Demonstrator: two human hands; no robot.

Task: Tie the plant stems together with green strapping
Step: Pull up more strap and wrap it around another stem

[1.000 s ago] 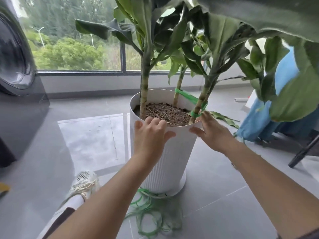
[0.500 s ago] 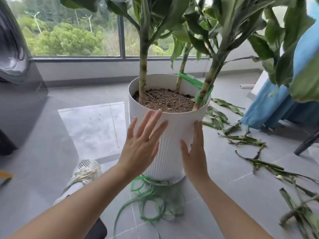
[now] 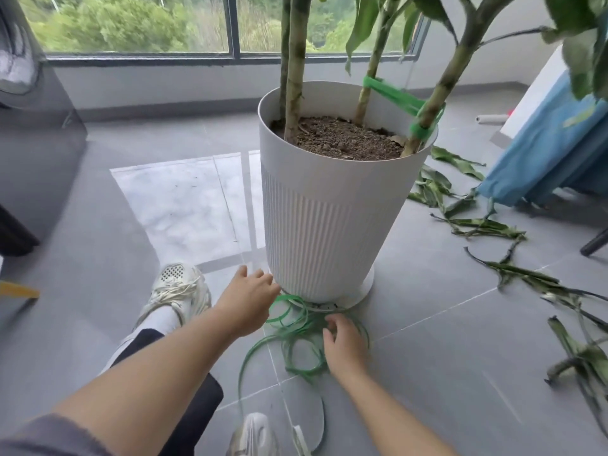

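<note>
Floor strapping (image 3: 297, 337): both hands seemingly touching.

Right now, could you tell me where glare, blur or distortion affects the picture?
Head view: the window's reflection glares on the floor tiles left of the pot; the cut leaves at the right edge are motion-blurred; the wide-angle lens leans the pot and tilts the window frame.

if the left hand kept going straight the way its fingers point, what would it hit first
Most likely the ribbed lower wall of the white pot: the left hand points up and right, fingertips almost at its base, above the green strapping. Depth is unclear.
</note>
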